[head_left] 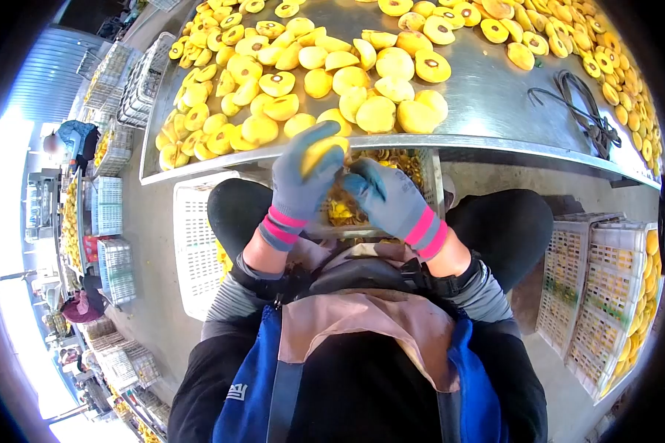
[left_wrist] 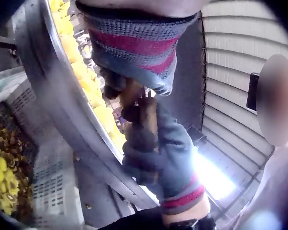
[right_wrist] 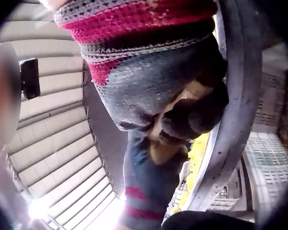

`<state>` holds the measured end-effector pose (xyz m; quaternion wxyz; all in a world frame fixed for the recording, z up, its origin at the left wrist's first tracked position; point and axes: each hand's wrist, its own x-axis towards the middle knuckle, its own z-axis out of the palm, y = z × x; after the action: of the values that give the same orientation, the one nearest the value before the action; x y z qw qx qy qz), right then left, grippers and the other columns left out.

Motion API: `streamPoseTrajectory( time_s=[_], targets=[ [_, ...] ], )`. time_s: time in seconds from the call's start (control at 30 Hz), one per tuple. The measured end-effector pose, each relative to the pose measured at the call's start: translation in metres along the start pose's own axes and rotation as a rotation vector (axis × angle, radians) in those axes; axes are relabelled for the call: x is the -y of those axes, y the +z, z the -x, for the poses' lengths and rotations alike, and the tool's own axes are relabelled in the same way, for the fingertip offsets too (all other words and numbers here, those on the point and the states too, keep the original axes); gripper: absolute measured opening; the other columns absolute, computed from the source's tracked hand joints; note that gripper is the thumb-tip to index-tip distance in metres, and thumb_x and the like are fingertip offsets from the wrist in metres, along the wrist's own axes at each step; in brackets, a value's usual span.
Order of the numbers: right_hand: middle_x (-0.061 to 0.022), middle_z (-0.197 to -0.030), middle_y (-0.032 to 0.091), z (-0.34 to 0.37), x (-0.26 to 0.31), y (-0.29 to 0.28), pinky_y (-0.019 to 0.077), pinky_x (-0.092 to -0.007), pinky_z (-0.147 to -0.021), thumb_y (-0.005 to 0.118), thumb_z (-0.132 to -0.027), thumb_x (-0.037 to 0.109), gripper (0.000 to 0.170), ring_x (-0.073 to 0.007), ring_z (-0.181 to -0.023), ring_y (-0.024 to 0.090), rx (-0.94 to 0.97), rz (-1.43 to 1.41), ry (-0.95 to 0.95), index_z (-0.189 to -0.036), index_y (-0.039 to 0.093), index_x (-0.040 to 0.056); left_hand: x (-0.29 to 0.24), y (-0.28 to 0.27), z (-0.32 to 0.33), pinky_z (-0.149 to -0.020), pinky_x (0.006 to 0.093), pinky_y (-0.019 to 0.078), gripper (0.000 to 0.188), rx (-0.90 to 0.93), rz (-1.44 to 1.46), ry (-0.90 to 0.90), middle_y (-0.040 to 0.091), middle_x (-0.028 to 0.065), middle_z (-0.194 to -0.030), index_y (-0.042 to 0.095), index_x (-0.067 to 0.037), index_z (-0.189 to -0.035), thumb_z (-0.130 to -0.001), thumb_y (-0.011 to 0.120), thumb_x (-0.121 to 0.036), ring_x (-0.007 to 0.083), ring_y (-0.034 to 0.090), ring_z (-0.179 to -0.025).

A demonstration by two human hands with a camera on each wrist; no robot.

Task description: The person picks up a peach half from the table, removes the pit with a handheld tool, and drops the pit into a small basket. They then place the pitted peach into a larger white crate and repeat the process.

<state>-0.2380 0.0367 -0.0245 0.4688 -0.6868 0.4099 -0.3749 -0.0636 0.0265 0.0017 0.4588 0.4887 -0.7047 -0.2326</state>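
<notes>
In the head view, my gloved left hand (head_left: 297,177) holds a yellow fruit piece (head_left: 324,153) between thumb and fingers, just beyond the table's near edge. My right hand (head_left: 391,198) is close beside it, fingers curled. The left wrist view shows the right hand (left_wrist: 170,153) gripping a brown, wood-like handle (left_wrist: 149,117), below the left hand (left_wrist: 134,62). From the right wrist, the right hand (right_wrist: 144,86) curls round that tan handle (right_wrist: 194,90), and the fruit piece (right_wrist: 162,153) lies against the left hand (right_wrist: 151,177). The handle's working end cannot be made out.
Many halved yellow fruits (head_left: 258,129) cover much of the metal table (head_left: 488,111); a dark coiled cable (head_left: 587,118) lies at right. A container of scraps (head_left: 347,214) sits beneath the hands. White crates (head_left: 196,251) stand left and right (head_left: 598,288). A person (head_left: 77,140) is far left.
</notes>
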Motion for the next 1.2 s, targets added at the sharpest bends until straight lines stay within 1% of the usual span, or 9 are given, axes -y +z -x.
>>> streamPoseTrajectory(
  time_s=[0.37,0.47,0.6,0.73,0.8,0.87,1.0,1.1,1.2],
  targets=[
    [0.0011,-0.064,0.053,0.016,-0.016,-0.019,0.0303,-0.0219,-0.040,0.055,-0.099,0.030,0.030,-0.0070,-0.045,0.041,0.148,-0.877,0.234,-0.107,0.065,0.0036,0.003,-0.005,0.012,-0.086,0.0282,0.0497,0.028,-0.066,0.402,-0.312,0.067,0.0091,-0.106,0.064,-0.002,-0.117,-0.096,0.058,-0.019,0.0147,0.063,-0.093],
    [0.0004,-0.068,0.056,0.012,-0.023,-0.022,0.0370,-0.0216,-0.044,0.055,-0.099,0.033,0.034,-0.0067,-0.050,0.046,0.120,-0.598,0.340,-0.110,0.064,0.0024,0.032,-0.033,0.030,-0.086,0.0305,0.0518,0.031,-0.109,-0.042,-0.183,0.066,0.0099,-0.109,0.062,-0.003,-0.120,-0.097,0.055,-0.022,0.0173,0.064,-0.094],
    [-0.0174,-0.094,0.071,0.015,-0.081,0.013,0.0529,-0.0428,-0.077,0.053,-0.095,0.037,0.040,-0.0319,-0.087,0.069,0.212,0.688,0.264,-0.112,0.061,0.0018,0.038,-0.141,0.047,-0.087,0.0291,0.0544,0.030,-0.295,0.424,-0.417,0.065,0.0105,-0.115,0.059,-0.001,-0.124,-0.101,0.052,-0.019,0.0168,0.065,-0.099],
    [-0.0204,-0.103,0.069,0.015,-0.068,0.017,0.0499,-0.0480,-0.085,0.051,-0.093,0.039,0.039,-0.0378,-0.100,0.065,0.435,0.688,0.288,-0.110,0.059,0.0053,0.058,-0.234,0.065,-0.092,0.0378,0.0501,0.036,0.055,-1.023,-0.666,0.066,0.0130,-0.116,0.067,-0.008,-0.116,-0.086,0.072,-0.027,0.0285,0.065,-0.105],
    [-0.0193,-0.105,0.068,0.010,-0.051,0.014,0.0499,-0.0472,-0.085,0.051,-0.093,0.041,0.038,-0.0367,-0.100,0.065,0.345,0.596,0.249,-0.110,0.058,0.0069,0.065,-0.219,0.050,-0.092,0.0392,0.0502,0.038,0.030,-1.096,-0.072,0.065,0.0140,-0.117,0.067,-0.008,-0.117,-0.084,0.074,-0.027,0.0305,0.064,-0.107],
    [-0.0205,-0.102,0.068,0.007,-0.046,0.013,0.0488,-0.0489,-0.083,0.051,-0.094,0.040,0.036,-0.0385,-0.097,0.064,0.241,0.499,0.221,-0.110,0.058,0.0090,0.057,-0.150,0.002,-0.092,0.0386,0.0499,0.043,0.009,-0.470,-0.162,0.064,0.0153,-0.118,0.067,-0.007,-0.117,-0.082,0.075,-0.029,0.0293,0.064,-0.105],
    [-0.0223,-0.095,0.067,0.008,-0.039,0.006,0.0484,-0.0502,-0.078,0.053,-0.094,0.041,0.035,-0.0412,-0.091,0.063,0.037,0.402,0.142,-0.107,0.058,0.0083,0.058,-0.019,-0.075,-0.082,0.0407,0.0516,0.056,0.484,-0.792,-0.023,0.069,0.0128,-0.107,0.067,-0.009,-0.116,-0.075,0.075,-0.046,0.0298,0.068,-0.094],
    [-0.0232,-0.094,0.067,0.006,-0.035,0.000,0.0488,-0.0502,-0.077,0.056,-0.092,0.040,0.036,-0.0415,-0.091,0.063,0.008,0.356,0.152,-0.109,0.058,0.0076,0.051,0.020,-0.115,-0.087,0.0436,0.0500,0.067,0.902,-1.030,-0.336,0.068,0.0159,-0.112,0.065,-0.008,-0.117,-0.070,0.074,-0.054,0.0341,0.066,-0.099],
    [-0.0235,-0.094,0.067,0.004,-0.034,0.002,0.0491,-0.0503,-0.076,0.060,-0.091,0.037,0.036,-0.0422,-0.091,0.063,-0.041,0.280,0.122,-0.111,0.058,0.0068,0.072,0.026,-0.115,-0.085,0.0435,0.0517,0.057,0.901,-1.031,-0.255,0.068,0.0167,-0.113,0.066,-0.007,-0.115,-0.075,0.071,-0.046,0.0322,0.066,-0.102]
  ],
)
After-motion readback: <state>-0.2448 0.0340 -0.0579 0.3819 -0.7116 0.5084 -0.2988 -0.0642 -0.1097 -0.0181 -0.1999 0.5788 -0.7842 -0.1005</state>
